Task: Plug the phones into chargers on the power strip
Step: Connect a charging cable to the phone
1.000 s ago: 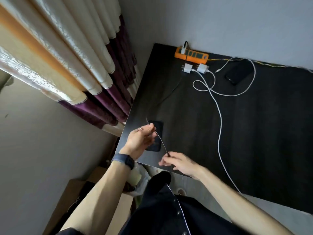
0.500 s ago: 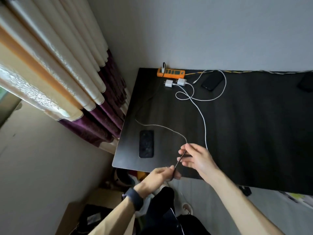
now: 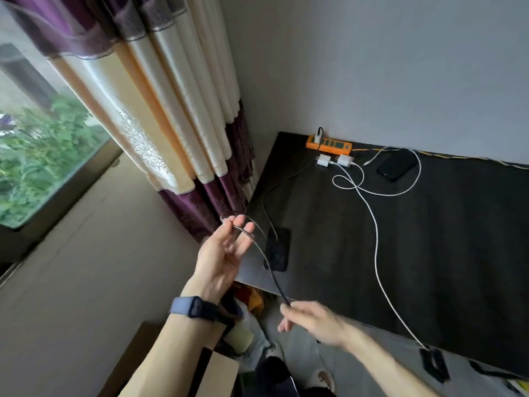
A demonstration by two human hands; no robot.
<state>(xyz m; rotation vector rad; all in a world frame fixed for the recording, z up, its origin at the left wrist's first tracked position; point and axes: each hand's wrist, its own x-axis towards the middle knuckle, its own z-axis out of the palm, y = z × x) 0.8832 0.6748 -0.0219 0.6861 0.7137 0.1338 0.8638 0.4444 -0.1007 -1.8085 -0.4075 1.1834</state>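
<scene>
Phones first: one phone (image 3: 277, 249) lies flat near the left front corner of the dark table (image 3: 458, 253), and a second phone (image 3: 396, 166) sits at the back near the orange power strip (image 3: 329, 144), well apart from the first. Your dark cable (image 3: 264, 255) runs from a plug in the strip's left end, down across the table, past the near phone, then loops up into your hands. Your left hand (image 3: 223, 255) is raised with loosely spread fingers, the cable draped over the fingertips (image 3: 239, 224) more than pinched. Your right hand (image 3: 313, 320) is closed on the cable's free end just off the table's front edge; the connector itself is hidden in the grip. You seem to hold the slack stretched between both hands to straighten it and find the tip, since the near phone is right below. Two white chargers (image 3: 333, 161) lie loose just in front of the strip, not plugged in, with a white cable (image 3: 376, 239) trailing off the front edge toward you. Most of the job looks undone.
</scene>
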